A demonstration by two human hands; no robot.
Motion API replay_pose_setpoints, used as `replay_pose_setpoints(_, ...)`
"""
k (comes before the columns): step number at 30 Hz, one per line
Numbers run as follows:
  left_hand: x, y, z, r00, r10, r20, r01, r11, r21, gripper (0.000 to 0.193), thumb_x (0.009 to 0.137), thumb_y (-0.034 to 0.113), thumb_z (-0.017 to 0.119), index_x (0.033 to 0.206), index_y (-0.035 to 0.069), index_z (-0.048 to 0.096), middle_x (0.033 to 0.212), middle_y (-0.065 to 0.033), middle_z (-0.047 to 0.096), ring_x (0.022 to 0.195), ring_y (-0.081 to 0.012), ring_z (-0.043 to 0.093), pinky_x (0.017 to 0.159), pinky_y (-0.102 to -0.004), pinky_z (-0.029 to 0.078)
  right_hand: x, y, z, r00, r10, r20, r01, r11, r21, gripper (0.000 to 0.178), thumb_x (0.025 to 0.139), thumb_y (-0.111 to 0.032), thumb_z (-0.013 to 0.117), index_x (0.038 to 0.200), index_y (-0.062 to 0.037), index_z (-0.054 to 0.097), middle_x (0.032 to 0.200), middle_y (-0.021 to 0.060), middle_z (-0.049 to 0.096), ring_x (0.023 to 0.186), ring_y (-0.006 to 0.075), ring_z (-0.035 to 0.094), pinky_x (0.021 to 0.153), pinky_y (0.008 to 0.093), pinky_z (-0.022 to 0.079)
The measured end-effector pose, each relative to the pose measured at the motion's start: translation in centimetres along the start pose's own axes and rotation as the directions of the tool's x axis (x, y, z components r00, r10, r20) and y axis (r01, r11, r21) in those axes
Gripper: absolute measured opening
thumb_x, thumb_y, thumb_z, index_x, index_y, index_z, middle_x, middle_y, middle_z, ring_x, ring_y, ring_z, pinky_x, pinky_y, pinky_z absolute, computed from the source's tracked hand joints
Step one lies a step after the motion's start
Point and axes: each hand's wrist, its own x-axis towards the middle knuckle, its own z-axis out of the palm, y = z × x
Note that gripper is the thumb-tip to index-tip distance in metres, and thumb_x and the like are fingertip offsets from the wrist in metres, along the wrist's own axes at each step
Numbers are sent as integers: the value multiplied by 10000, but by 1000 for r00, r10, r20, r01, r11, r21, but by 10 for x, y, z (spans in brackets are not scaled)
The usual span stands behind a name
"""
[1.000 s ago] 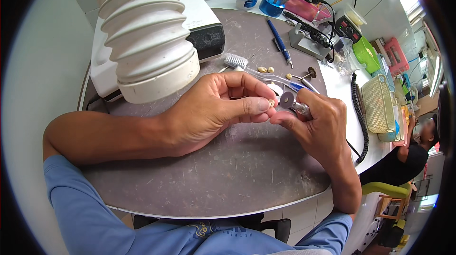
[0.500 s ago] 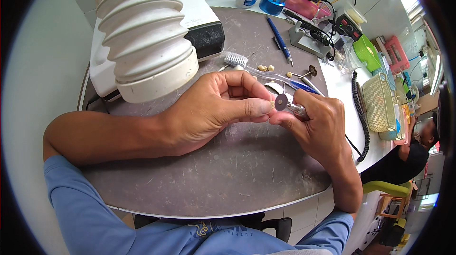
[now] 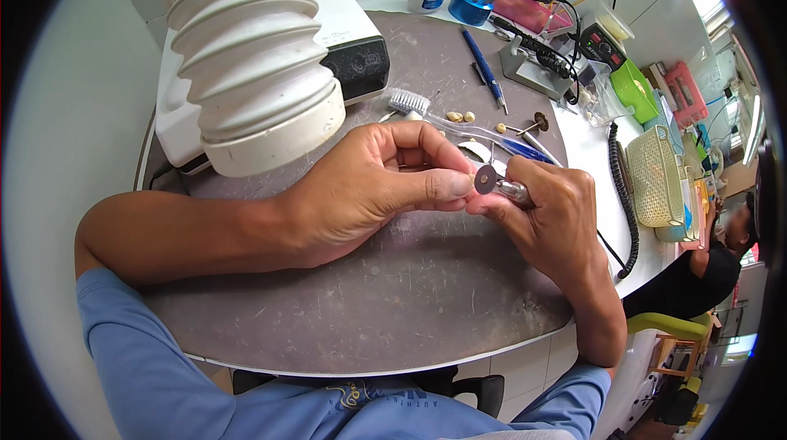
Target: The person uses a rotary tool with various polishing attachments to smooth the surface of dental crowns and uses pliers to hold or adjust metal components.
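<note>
small pale piece [image 3: 472,181] is mostly hidden, pinched in left hand [image 3: 369,194]; disc-tipped handpiece [image 3: 515,191] is gripped in right hand [image 3: 557,214], rear covered

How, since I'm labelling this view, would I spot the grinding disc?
Over the grey desktop, find the right hand. It grips a silver rotary handpiece tipped with the grinding disc: thin, grey and flat, unlike the brown wheel lying beyond.
</note>
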Motion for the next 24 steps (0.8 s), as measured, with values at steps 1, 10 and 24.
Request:
replay_pose_setpoints(1, 0, 0, 0, 1000, 6, 8, -6, 1000, -2, 194, 862, 77, 672, 1016, 8, 576, 1048, -67, 584, 966, -133, 614, 906, -276, 511, 0, 0, 1, 1000, -1, -7, 1, 1000, -1, 527, 730, -504, 728, 596, -51, 494, 497, 80, 501, 406, 223, 503, 418, 347, 391)
replay_pose_setpoints(10, 0, 0, -2, 1000, 23, 17, -24, 1000, 13, 192, 874, 85, 658, 1039, 19, 585, 1034, -51, 587, 970, -112, 583, 890, -264, 477, 1, -2, -1, 998, 47, -47, -46, 998, 31, 490, 728, -454, 762, 627, -40, 520, 513, 88, 526, 430, 234, 539, 426, 340, 416)
replay_pose_setpoints(24, -2, 3, 3, 999, 30, 15, -31, 988, 151, 180, 910, 75, 610, 1077, 11, 591, 1025, -64, 610, 923, -101, 592, 845, -225, 478, 1, -2, 1, 995, 6, -102, -1, 999, 54, 362, 764, -297, 772, 657, -38, 544, 550, 106, 553, 441, 241, 553, 423, 348, 417)
